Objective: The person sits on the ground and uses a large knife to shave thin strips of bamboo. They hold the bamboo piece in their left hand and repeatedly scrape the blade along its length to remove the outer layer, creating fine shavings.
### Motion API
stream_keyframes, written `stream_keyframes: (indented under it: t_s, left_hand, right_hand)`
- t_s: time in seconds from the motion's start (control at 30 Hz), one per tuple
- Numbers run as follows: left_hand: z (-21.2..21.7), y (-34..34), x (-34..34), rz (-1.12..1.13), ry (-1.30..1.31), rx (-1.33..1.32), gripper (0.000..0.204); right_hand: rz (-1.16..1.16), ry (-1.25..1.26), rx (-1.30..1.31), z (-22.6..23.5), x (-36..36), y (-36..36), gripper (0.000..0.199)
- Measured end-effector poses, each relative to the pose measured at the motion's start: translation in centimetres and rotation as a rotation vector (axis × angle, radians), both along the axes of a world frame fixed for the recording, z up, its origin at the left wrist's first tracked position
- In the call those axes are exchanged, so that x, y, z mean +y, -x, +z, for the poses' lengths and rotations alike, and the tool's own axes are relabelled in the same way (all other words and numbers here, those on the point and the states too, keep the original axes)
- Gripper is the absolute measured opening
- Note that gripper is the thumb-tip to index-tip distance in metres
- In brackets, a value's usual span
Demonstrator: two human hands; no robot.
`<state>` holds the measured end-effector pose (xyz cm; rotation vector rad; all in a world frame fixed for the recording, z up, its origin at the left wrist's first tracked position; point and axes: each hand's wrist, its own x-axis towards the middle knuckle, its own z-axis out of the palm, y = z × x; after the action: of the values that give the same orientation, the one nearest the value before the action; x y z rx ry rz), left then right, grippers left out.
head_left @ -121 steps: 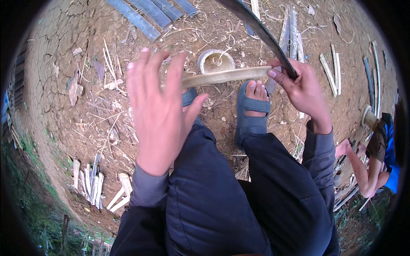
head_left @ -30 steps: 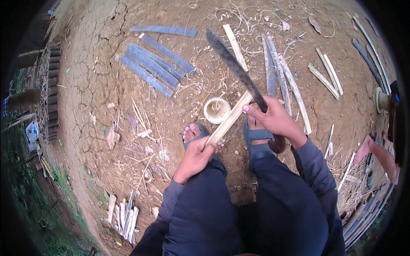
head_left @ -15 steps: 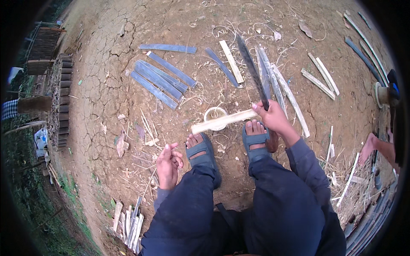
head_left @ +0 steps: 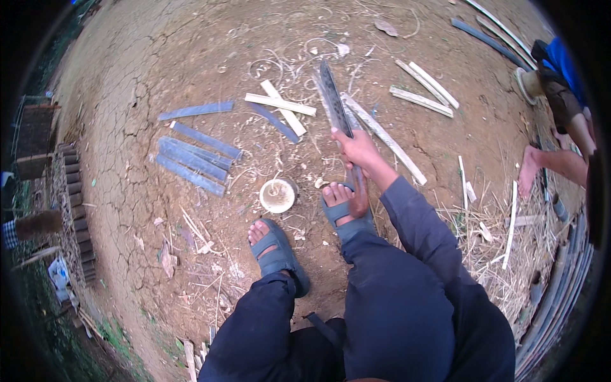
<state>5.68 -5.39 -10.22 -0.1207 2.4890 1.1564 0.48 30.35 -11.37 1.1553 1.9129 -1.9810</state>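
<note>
The right hand (head_left: 358, 148) is wrapped tight around the handle of a long dark blade (head_left: 335, 99), which points toward twelve o'clock, edge kept away from the sandalled feet (head_left: 340, 210), seemingly for safety. The left hand is out of sight, so I cannot tell its state. A small round stump (head_left: 277, 195), at nine o'clock of the right foot, sits within easy reach, probably as a chopping block. Pale split strips (head_left: 280, 104) lie at eleven o'clock of the blade; bluish slats (head_left: 194, 159) are ranged side by side farther toward nine o'clock.

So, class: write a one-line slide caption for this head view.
Seated on cracked earth, right hand grips a long blade above split bamboo strips.
</note>
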Motion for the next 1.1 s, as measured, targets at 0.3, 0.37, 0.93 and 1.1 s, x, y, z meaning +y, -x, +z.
stream_keyframes:
  t_s: [0.3,0.37,0.93,1.1]
  left_hand:
    - [2.0,2.2,12.9,-0.63,-0.035,0.131,0.029]
    - [1.7,2.2,13.4,-0.652,-0.005,0.117,0.029]
    - [2.4,1.3,12.7,-0.637,0.028,0.068,0.025]
    - [2.8,1.3,11.6,-0.616,0.037,0.07,0.025]
  right_hand:
    - [0.18,-0.838,-0.08,-2.7,3.9,-14.0,0.033]
    - [0.159,-0.853,-0.104,-2.4,3.0,-16.4,0.032]
    - [0.402,-1.412,-0.442,-6.3,26.7,-7.5,0.053]
    - [0.26,-1.286,-0.479,-6.6,24.2,-8.0,0.041]
